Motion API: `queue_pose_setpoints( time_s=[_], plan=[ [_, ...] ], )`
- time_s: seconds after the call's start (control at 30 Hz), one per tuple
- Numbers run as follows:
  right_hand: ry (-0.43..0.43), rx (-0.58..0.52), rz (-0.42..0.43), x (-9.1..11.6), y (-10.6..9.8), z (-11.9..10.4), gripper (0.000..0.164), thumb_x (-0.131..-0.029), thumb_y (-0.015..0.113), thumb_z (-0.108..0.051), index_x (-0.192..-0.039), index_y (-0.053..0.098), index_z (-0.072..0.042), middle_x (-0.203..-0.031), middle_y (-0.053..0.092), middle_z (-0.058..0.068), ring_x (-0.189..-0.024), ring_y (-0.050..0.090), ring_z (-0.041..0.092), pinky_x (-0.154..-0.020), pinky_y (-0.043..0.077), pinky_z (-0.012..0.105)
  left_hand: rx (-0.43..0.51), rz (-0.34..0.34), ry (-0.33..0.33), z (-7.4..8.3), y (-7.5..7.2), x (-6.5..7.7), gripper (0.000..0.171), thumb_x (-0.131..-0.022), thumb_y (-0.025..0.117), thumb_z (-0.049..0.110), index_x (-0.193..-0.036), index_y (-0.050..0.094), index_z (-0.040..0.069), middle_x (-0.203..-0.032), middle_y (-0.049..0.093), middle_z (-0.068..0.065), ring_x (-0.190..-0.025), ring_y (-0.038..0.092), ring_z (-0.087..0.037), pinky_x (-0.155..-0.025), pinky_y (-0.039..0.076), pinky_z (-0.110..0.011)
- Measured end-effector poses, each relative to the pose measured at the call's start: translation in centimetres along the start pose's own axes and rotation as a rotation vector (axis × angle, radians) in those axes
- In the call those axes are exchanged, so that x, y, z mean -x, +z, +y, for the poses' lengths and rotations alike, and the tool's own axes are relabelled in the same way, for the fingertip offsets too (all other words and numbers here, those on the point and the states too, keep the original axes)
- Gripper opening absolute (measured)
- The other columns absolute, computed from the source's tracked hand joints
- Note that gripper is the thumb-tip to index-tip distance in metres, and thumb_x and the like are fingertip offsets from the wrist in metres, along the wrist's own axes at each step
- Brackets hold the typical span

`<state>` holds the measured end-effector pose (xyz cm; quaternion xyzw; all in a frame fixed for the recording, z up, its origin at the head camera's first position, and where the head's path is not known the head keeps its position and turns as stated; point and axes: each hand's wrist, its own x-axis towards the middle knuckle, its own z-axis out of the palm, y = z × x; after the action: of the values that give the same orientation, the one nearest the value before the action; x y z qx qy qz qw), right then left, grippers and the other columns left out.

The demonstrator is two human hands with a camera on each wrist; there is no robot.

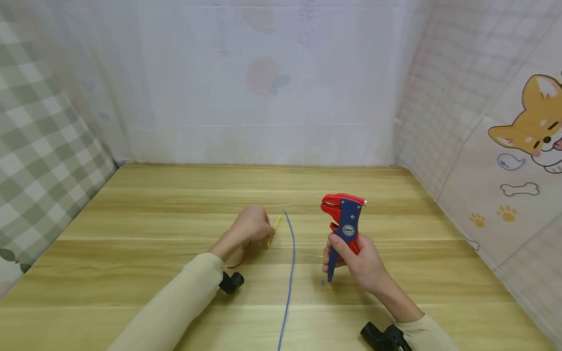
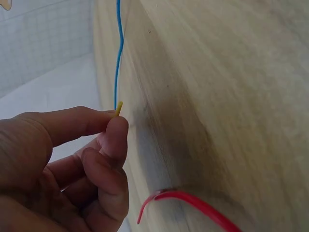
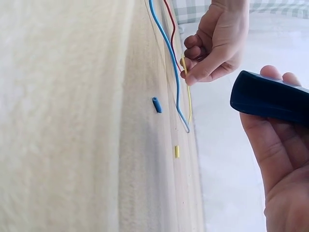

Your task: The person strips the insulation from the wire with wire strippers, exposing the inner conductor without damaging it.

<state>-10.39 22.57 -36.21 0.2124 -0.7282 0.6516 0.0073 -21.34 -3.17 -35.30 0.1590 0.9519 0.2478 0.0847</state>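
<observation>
My left hand (image 1: 253,225) pinches a short yellow wire (image 3: 189,101) between thumb and index finger, over the middle of the table. One stretch of it reaches past the fingertips toward the far side. My right hand (image 1: 368,265) grips a red and blue wire stripper (image 1: 348,214) by its handles, its head pointing up and its red jaws facing left. Between the two hands a long blue wire (image 1: 292,253) runs toward the near edge. A red wire (image 1: 237,265) curves out from beneath the left hand; part of it is hidden there.
Near the stripper's handle lie a small blue piece of insulation (image 3: 157,105) and a small yellow piece (image 3: 177,151). The wooden table (image 1: 131,214) is bordered by a white cloth behind (image 1: 197,97), a checked cloth at left (image 1: 39,122) and a printed sheet at right (image 1: 465,146).
</observation>
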Motion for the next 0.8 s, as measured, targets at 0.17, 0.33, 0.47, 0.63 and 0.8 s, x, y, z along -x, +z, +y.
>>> queue_pose_setpoints(
  time_s=[0.17, 0.33, 0.47, 0.63, 0.8],
  plan=[
    [-0.005, 0.003, -0.012, -0.20, 0.12, -0.13, 0.018, -0.114, 0.044, -0.009, -0.103, 0.057, -0.004, -0.082, 0.069, 0.000, -0.069, 0.075, 0.017, -0.068, 0.066, 0.040, 0.043, -0.017, -0.020, -0.18, 0.04, -0.08, 0.034, -0.079, 0.069, 0.004, -0.047, 0.063, 0.012, -0.039, 0.045, 0.010, -0.042, 0.039, -0.007, -0.046, 0.028, -0.020],
    [-0.011, 0.002, -0.020, -0.22, 0.11, -0.23, 0.017, -0.114, 0.044, -0.009, -0.104, 0.057, -0.006, -0.082, 0.069, -0.001, -0.070, 0.075, 0.017, -0.068, 0.066, 0.040, 0.104, -0.055, -0.060, -0.35, 0.17, -0.11, 0.040, -0.081, 0.066, 0.002, -0.044, 0.056, 0.013, -0.041, 0.052, 0.005, -0.037, 0.045, -0.008, -0.040, 0.031, -0.018],
    [-0.011, 0.001, -0.021, -0.16, 0.07, -0.20, 0.019, -0.114, 0.043, -0.008, -0.105, 0.053, 0.006, -0.082, 0.069, 0.000, -0.070, 0.075, 0.017, -0.068, 0.066, 0.041, 0.129, -0.066, -0.082, -0.45, 0.32, -0.15, 0.044, -0.083, 0.066, 0.002, -0.043, 0.052, 0.015, -0.044, 0.057, 0.003, -0.038, 0.048, -0.010, -0.038, 0.036, -0.019],
    [0.009, 0.017, -0.018, -0.06, -0.04, -0.14, 0.015, -0.114, 0.044, -0.010, -0.107, 0.055, 0.000, -0.084, 0.070, 0.000, -0.071, 0.075, 0.018, -0.069, 0.066, 0.040, 0.132, -0.059, -0.091, -0.50, 0.60, -0.29, 0.043, -0.082, 0.066, 0.002, -0.044, 0.052, 0.015, -0.045, 0.059, 0.004, -0.038, 0.048, -0.010, -0.039, 0.038, -0.019],
    [0.020, 0.026, -0.016, -0.02, -0.03, -0.17, 0.014, -0.114, 0.044, -0.011, -0.108, 0.056, -0.005, -0.085, 0.070, 0.001, -0.072, 0.076, 0.018, -0.070, 0.066, 0.040, 0.117, -0.060, -0.105, -0.40, 0.78, -0.26, 0.046, -0.083, 0.067, 0.004, -0.043, 0.049, 0.017, -0.045, 0.059, 0.005, -0.038, 0.047, -0.009, -0.039, 0.036, -0.019]
  ],
)
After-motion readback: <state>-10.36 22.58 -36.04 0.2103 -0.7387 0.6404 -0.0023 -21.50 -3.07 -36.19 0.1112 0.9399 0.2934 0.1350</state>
